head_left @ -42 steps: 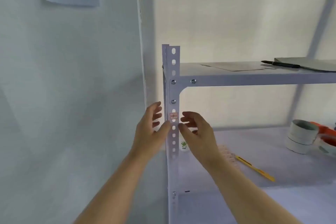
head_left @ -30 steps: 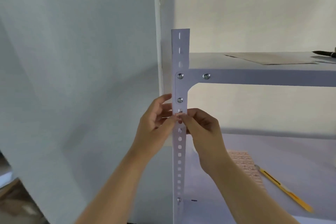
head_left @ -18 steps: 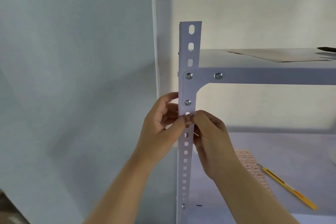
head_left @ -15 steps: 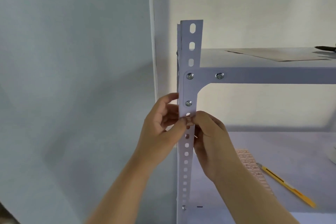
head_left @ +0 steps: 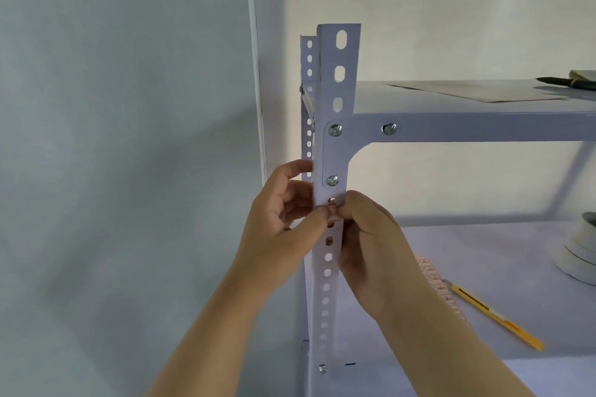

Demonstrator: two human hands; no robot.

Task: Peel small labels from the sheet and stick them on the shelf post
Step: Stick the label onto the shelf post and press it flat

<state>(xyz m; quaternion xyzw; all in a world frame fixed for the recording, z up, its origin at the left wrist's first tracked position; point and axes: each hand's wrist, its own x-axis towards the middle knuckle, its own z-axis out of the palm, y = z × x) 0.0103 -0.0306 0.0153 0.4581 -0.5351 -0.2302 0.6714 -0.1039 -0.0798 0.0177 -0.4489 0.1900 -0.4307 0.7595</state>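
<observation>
A white perforated shelf post stands upright in the middle of the view. A small pink label lies on its front face just below the lower corner screw. My left hand comes from the left with its thumb tip on the label's left edge. My right hand comes from the right, thumb on the label's right edge, fingers curled behind the post. The pink label sheet lies on the lower shelf, partly hidden behind my right wrist.
A yellow utility knife lies on the lower shelf right of the sheet. Rolls of tape sit at the right edge. The upper shelf carries flat paper and a dark pen. A wall stands on the left.
Both hands closed in from either side of the post onto the label, thumbs now pressing it. The view shifted so the post sits further right and larger.
</observation>
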